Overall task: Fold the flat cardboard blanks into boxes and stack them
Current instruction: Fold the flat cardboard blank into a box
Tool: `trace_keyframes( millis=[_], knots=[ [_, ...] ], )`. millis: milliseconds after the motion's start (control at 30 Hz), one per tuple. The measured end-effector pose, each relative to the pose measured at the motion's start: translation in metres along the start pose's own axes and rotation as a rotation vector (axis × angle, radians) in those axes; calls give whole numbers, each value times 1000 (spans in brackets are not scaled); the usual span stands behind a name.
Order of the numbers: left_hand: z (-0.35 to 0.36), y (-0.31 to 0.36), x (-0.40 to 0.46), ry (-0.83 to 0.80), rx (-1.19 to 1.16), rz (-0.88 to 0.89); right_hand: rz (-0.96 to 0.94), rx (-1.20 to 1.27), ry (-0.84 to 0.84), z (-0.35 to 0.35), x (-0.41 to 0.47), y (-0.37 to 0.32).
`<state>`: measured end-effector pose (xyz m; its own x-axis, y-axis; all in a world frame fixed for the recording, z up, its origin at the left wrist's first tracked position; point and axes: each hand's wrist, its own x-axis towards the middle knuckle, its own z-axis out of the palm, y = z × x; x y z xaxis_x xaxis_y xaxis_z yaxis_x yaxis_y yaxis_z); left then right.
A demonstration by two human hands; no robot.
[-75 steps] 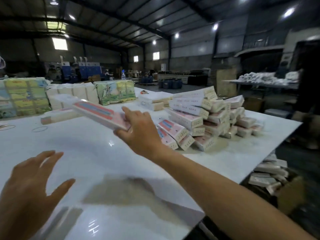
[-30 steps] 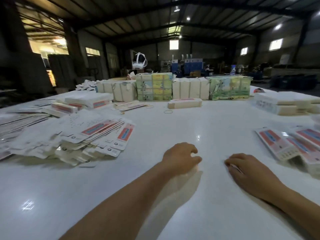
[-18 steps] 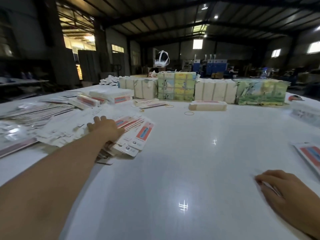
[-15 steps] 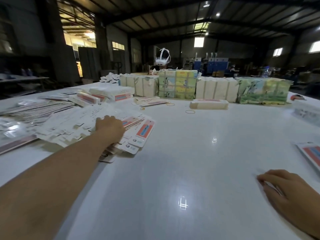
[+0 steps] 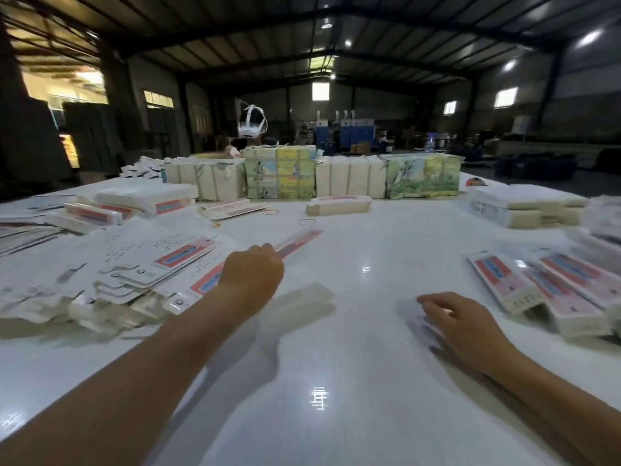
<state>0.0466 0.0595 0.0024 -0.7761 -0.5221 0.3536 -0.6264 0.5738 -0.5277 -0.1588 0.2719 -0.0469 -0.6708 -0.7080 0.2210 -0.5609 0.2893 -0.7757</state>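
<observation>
Lifted off the heap of blanks, one blank now hangs above the tabletop, pinched in my left hand. Thin, light, floppy; I'd support its far end. My right hand rests loosely curled, empty.

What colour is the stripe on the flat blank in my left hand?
Red or pinkish on a white blank, blurred by motion; the left hand holds it, head view.

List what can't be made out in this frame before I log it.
- Left hand: seen from behind; its fingertips' grip on the blank is hidden.
- Blank: blurred by motion, print unreadable.
- Right hand: fingers curled over the table; whether they touch it is unclear.
- Folded boxes: cut off by the right edge.
- Loose blanks: print too small.
</observation>
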Motion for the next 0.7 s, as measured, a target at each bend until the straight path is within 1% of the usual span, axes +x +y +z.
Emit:
trace_keyframes(
  millis=[33, 67, 133, 200, 233, 333, 467, 533, 567, 667, 700],
  knots=[
    [-8, 21, -1, 75, -38, 54, 153, 268, 22, -3, 2, -6],
    [-14, 41, -1, 139, -82, 97, 293, 497, 4, -8, 6, -13],
    [-25, 74, -5, 257, -144, 185, 488, 706, -102, -23, 16, -24],
    [-33, 95, -11, 395, -169, 299, 593, 818, -139, -34, 21, -27],
    [-34, 102, -13, 429, -180, 342, 610, 840, -120, -35, 23, -26],
    [-23, 116, -18, 473, -245, 390, 601, 919, -29, -26, 21, -14],
    [-15, 115, -19, 594, -389, 389, 535, 1018, 13, -15, 16, 0],
    [-12, 117, -19, 559, -542, 326, 511, 1022, 19, -15, 11, 0],
    [-12, 118, -19, 492, -605, 286, 477, 1005, 1, -14, 8, -1],
    [-12, 121, -20, 182, -668, 147, 292, 866, -129, -10, -1, -6],
    [-11, 121, -19, 145, -671, 125, 225, 809, -166, -10, -3, -8]
  ],
)
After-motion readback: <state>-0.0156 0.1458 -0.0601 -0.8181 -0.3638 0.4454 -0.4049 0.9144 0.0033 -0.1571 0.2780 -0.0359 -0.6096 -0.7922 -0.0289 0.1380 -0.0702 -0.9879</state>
